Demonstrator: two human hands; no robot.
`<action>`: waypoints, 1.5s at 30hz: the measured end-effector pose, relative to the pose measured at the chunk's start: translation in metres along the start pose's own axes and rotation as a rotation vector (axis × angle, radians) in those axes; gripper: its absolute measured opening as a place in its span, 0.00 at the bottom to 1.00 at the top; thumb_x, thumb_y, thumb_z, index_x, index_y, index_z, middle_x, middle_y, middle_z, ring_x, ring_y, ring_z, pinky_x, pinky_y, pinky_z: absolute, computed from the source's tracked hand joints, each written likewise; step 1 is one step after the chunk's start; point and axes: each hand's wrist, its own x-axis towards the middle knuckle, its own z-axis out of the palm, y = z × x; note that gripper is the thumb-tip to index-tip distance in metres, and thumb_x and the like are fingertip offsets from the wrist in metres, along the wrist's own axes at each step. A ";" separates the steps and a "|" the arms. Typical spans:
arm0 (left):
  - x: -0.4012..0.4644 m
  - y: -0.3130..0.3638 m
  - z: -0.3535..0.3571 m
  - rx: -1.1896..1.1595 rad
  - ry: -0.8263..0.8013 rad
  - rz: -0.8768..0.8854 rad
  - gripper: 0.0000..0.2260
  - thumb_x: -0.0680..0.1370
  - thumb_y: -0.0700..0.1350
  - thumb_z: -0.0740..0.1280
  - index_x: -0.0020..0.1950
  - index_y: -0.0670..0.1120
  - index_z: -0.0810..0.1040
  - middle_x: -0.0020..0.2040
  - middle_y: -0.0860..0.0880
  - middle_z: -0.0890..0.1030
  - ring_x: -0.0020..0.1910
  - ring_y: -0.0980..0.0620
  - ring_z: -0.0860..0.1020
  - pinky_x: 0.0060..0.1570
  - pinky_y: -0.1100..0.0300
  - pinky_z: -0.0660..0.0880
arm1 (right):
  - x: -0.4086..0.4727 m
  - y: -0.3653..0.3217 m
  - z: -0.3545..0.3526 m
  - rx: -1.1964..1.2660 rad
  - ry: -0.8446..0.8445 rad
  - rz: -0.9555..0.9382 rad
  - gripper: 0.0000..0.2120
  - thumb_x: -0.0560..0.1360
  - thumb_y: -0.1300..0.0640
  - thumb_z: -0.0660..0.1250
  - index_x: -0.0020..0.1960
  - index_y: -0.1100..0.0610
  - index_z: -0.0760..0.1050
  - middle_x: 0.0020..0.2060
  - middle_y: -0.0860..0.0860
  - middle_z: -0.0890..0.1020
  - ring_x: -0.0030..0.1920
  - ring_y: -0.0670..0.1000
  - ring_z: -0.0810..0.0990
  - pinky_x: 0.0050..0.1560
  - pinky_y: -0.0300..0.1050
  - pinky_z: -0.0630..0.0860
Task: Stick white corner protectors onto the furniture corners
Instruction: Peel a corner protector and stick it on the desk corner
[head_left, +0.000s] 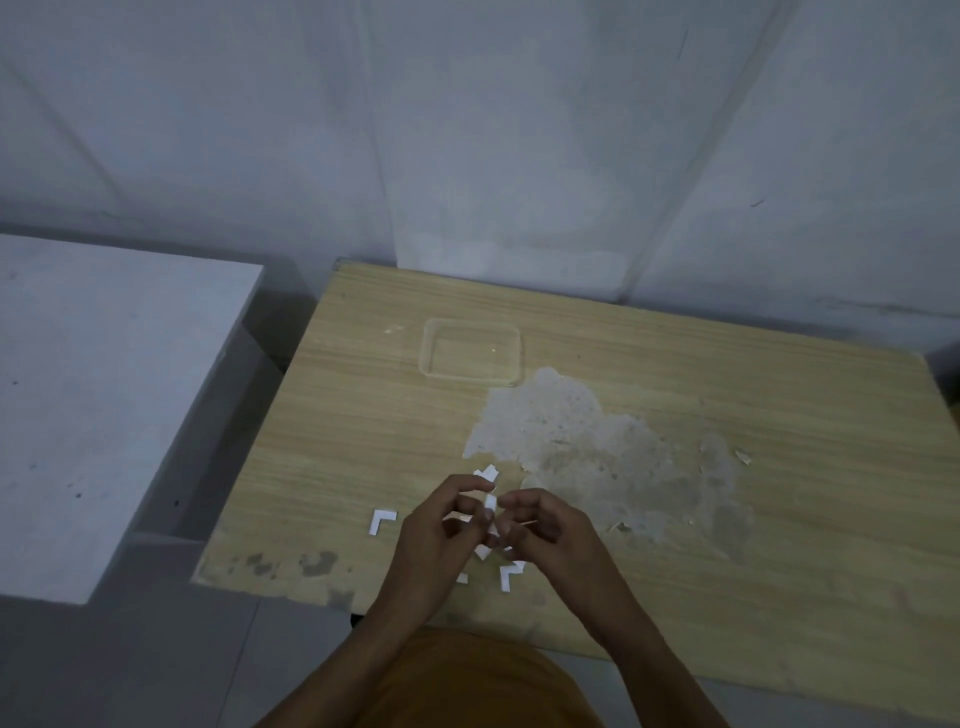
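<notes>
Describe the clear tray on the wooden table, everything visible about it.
The clear tray is a shallow, see-through container, rectangular with rounded corners and a raised rim, plastic by the look of it. The wood grain shows through its base, and nothing can be seen inside it. It sits flat and upright on the far left part of the wooden table, its near right corner at the edge of the patch where the veneer has worn away. Neither hand touches it; both work well nearer the person.
</notes>
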 end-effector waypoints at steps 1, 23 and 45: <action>-0.001 0.004 0.001 -0.006 -0.003 0.011 0.13 0.78 0.39 0.67 0.53 0.58 0.77 0.42 0.51 0.83 0.39 0.53 0.84 0.42 0.59 0.80 | -0.002 -0.004 0.000 0.005 0.010 -0.004 0.07 0.75 0.61 0.69 0.51 0.50 0.80 0.44 0.49 0.85 0.45 0.50 0.85 0.42 0.38 0.79; 0.000 0.036 0.001 0.463 0.064 0.432 0.12 0.72 0.40 0.73 0.56 0.47 0.82 0.50 0.53 0.82 0.42 0.60 0.80 0.44 0.62 0.78 | -0.016 -0.029 -0.010 -0.140 0.157 -0.076 0.06 0.74 0.64 0.70 0.44 0.54 0.82 0.38 0.49 0.86 0.40 0.47 0.84 0.45 0.42 0.81; 0.000 0.051 0.003 0.558 0.006 0.518 0.13 0.70 0.34 0.74 0.54 0.40 0.83 0.49 0.46 0.82 0.49 0.59 0.77 0.50 0.76 0.71 | -0.020 -0.044 -0.014 -0.080 0.118 -0.117 0.08 0.75 0.65 0.68 0.51 0.55 0.77 0.43 0.47 0.86 0.46 0.44 0.84 0.45 0.32 0.77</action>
